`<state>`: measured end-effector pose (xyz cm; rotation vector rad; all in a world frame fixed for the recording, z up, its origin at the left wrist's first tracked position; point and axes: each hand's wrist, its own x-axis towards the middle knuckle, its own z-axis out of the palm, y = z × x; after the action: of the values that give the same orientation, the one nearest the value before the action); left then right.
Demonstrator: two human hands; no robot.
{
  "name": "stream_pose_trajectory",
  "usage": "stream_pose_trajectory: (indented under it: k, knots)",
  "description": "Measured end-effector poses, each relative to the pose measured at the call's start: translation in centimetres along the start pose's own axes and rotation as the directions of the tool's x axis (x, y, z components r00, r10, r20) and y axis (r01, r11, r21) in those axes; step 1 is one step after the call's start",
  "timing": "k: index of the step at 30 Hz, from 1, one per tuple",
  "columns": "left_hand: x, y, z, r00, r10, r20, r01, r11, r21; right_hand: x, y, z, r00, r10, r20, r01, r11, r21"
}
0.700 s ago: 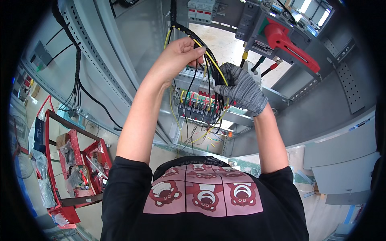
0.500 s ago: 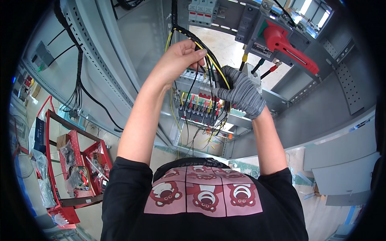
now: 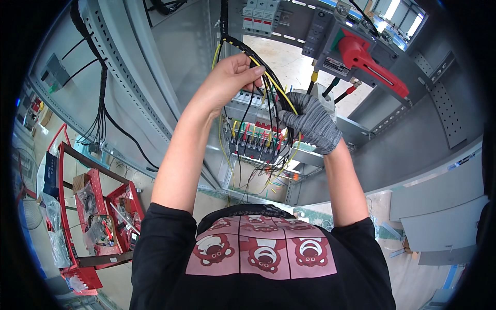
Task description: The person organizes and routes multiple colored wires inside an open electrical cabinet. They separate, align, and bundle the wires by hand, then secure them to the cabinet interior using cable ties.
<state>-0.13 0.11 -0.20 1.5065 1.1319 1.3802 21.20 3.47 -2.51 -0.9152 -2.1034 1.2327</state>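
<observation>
A bundle of black wires with a yellow one among them (image 3: pixel 242 43) hangs in an arc inside a grey metal cabinet. My bare left hand (image 3: pixel 235 76) is closed on the bundle's near side, thumb and fingers pinching wires. Just to the right, my right hand (image 3: pixel 312 123), in a grey knitted glove, wraps round the lower part of the bundle; its grip hides some wires. Loose wire ends dangle below both hands. Behind them is a row of components (image 3: pixel 256 143) with red, yellow and black wires attached.
Upper right is a switch with a large red handle (image 3: pixel 369 62). White modules with red windows (image 3: pixel 260 18) sit on the rail above. Another black harness (image 3: pixel 103 88) runs down the left cabinet wall. A red cart (image 3: pixel 106 206) with tools and bags stands lower left.
The gloved right hand has dipped slightly, and the wires between the hands have shifted a little. My left hand stays nearly in place.
</observation>
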Motion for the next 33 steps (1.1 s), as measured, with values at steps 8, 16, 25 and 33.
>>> stream_pose_trajectory:
  k: [8,16,25,33]
  knots:
    - [-0.1,0.4,0.2,1.000,-0.016,-0.004,0.016,1.000,-0.002,0.4,0.9,0.0,0.988,-0.096,0.122,0.070,0.977,0.201]
    - [-0.3,0.4,-0.1,1.000,-0.004,0.004,0.004,1.000,0.003,0.5,0.5,-0.1,0.994,0.000,0.106,-0.008,0.997,0.071]
    - [-0.2,0.4,-0.2,1.000,-0.014,0.011,0.014,1.000,0.010,-0.1,-0.9,0.1,0.999,0.037,0.018,-0.037,0.999,-0.020]
    - [-0.2,0.6,-0.3,0.999,-0.011,0.047,0.011,1.000,0.005,0.2,0.1,0.1,0.992,-0.073,-0.100,0.055,0.985,-0.166]
